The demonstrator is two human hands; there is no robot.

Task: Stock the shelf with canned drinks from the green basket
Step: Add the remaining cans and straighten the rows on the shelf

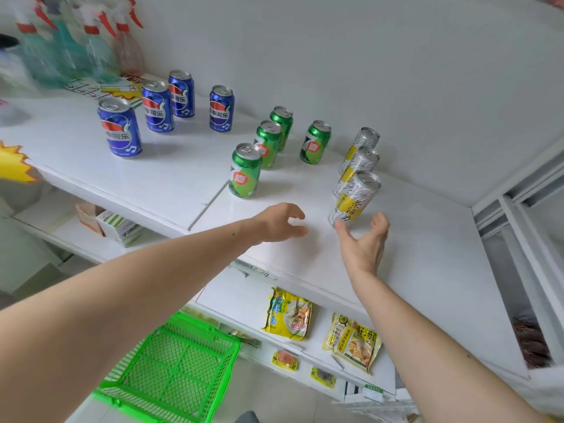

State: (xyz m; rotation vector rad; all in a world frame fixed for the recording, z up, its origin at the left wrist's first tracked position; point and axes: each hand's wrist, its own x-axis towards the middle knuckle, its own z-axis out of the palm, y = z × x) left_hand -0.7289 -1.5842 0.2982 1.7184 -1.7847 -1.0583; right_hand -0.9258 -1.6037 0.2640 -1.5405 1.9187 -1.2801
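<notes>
Spray bottles (91,41) blurred at the shelf's back left corner, beside flat printed price cards (103,88). Yellow starburst tag (13,161) at the left edge. Below, on a lower shelf (244,296), two yellow noodle packets (288,314), small snack packs (285,360) along its front edge, a box (120,227) further left.

White shelf (427,254) carrying three groups of upright cans. Four blue cans (120,126) at left, three in a diagonal line and one apart to the right. Four green cans (245,170) in the middle, likewise three in line plus one aside. Three silver-and-yellow cans (354,198) at right, packed close in a row running back, pull tabs unopened, yellow labels with dark script.

Green basket (171,370) low at left, under the left forearm, mesh bottom bare.

Left hand (279,222) hovering over bare shelf between the nearest green can and nearest silver can, fingers loosely curled, holding nothing. Right hand (364,242) released, fingers spread, thumb tip just at the base of the nearest silver can, palm clear of it.
</notes>
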